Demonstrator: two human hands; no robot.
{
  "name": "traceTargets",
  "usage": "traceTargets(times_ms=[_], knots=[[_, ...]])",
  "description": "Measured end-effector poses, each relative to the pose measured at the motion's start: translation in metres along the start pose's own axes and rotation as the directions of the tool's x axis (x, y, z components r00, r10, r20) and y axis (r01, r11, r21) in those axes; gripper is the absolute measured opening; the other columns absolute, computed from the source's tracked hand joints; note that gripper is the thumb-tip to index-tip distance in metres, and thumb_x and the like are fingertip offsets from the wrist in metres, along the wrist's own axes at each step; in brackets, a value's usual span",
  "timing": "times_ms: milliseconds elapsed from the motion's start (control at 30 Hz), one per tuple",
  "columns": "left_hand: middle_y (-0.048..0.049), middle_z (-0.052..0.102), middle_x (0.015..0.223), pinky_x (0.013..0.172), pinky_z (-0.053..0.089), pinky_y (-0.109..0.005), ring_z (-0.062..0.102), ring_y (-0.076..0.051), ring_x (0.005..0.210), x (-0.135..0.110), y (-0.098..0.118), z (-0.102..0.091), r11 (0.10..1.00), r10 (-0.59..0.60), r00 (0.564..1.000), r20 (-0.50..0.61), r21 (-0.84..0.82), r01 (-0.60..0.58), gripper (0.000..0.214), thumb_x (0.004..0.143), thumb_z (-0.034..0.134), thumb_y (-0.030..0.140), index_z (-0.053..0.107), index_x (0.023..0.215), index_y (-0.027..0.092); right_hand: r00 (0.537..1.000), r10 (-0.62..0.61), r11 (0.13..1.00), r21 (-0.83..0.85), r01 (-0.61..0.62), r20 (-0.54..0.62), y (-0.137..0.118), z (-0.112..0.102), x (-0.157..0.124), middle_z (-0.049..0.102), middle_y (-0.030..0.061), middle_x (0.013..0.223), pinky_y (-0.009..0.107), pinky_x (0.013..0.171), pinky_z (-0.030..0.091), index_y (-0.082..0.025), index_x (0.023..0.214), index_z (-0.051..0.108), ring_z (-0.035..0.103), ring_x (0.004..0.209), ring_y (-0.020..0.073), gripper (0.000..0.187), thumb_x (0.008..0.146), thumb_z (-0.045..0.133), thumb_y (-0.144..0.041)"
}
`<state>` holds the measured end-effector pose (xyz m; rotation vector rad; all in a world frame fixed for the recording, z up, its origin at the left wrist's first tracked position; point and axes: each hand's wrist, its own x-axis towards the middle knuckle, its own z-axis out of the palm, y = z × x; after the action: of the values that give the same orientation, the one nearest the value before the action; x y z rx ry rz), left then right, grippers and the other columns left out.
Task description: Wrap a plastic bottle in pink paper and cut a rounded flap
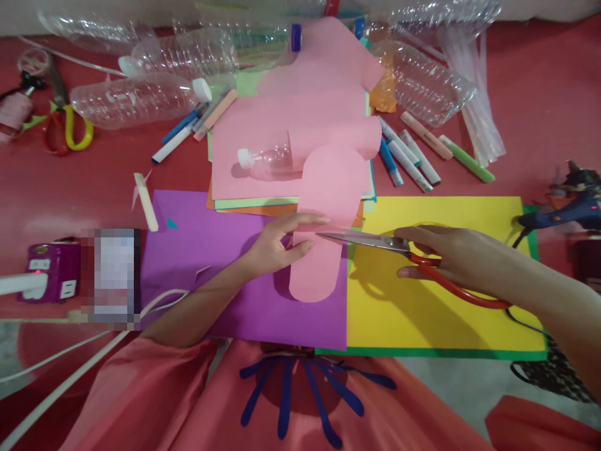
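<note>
A long pink paper piece with rounded ends lies in front of me over the purple sheet. My left hand grips its left edge between thumb and fingers, near its narrower middle. In my right hand is a pair of scissors with red handles. Their blades point left, looking closed or nearly so, with the tip at the pink paper close to my left fingertips. Below the right hand lies a yellow sheet. Just behind, a plastic bottle wrapped in pink paper rests on stacked coloured sheets.
Clear plastic bottles line the back. Markers lie on both sides of the paper stack. A second pair of scissors is at left, near a phone and a purple power socket. A blue glue gun sits at right.
</note>
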<state>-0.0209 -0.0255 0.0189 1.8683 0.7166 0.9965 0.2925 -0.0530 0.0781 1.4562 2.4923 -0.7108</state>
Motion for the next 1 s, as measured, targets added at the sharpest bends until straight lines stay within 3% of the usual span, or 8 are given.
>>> traceTargets(times_ms=[467,700,1000], knots=[[-0.0069,0.071,0.124,0.102,0.052,-0.029,0.066,-0.016,0.117,-0.001,0.0,0.0,0.999,-0.03,1.0,0.002,0.014,0.03,0.032,0.09,0.062,0.019,0.064,0.122,0.023,0.999,-0.023,0.998,-0.065,0.02,-0.04,0.003,-0.001,0.001,0.073,0.0095,0.077,0.03,0.048,0.041,-0.023,0.117,0.067,0.065,0.056,0.0243,0.054,0.088,0.049,-0.065],[-0.0078,0.071,0.122,0.101,0.054,-0.031,0.067,-0.018,0.116,0.0,-0.001,0.001,0.999,-0.045,0.999,-0.005,0.013,0.045,0.03,0.09,0.062,0.022,0.066,0.119,0.023,0.995,-0.071,0.996,-0.067,0.066,-0.069,0.002,-0.001,0.0,0.075,0.0126,0.102,0.038,0.064,0.053,-0.025,0.118,0.064,0.072,0.084,0.0316,0.052,0.09,0.046,-0.064],[-0.0075,0.071,0.123,0.101,0.053,-0.031,0.066,-0.018,0.117,0.0,0.0,0.002,0.994,-0.1,0.995,0.019,0.041,0.099,0.03,0.088,0.061,0.022,0.065,0.118,0.022,0.998,-0.061,0.998,-0.022,0.061,-0.027,-0.008,-0.002,0.006,0.074,0.0118,0.1,0.038,0.064,0.052,-0.025,0.117,0.063,0.071,0.083,0.0307,0.047,0.091,0.046,-0.061]])
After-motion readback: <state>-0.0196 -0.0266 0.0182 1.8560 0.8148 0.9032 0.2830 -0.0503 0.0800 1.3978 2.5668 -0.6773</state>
